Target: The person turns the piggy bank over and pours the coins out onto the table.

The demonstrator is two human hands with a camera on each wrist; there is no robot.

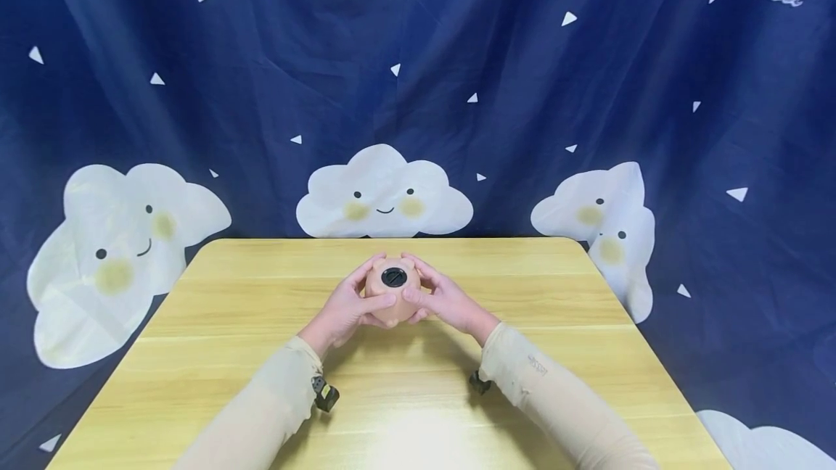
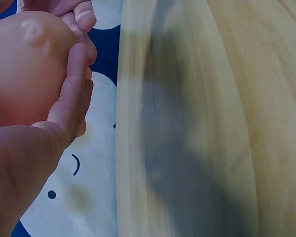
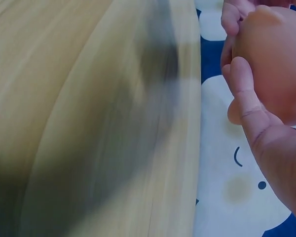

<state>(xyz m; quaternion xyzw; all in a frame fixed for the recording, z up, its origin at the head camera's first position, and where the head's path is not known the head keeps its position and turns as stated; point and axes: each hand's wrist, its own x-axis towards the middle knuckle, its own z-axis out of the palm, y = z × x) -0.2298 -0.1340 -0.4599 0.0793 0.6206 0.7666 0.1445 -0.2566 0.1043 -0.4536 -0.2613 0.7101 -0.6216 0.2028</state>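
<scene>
Now both hands, left [image 1: 346, 308] and right [image 1: 445, 301], have their fingers curled round the piggy bank [image 1: 392, 294], black plug [image 1: 394, 277] up, likely to be pried out next.

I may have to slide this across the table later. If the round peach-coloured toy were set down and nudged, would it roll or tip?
Probably yes. The peach-coloured toy looks rounded all over, so it would likely roll. Its smooth skin may be slippery; the left hand and right hand cup it from both sides. Small nubs might check the rolling.
</scene>
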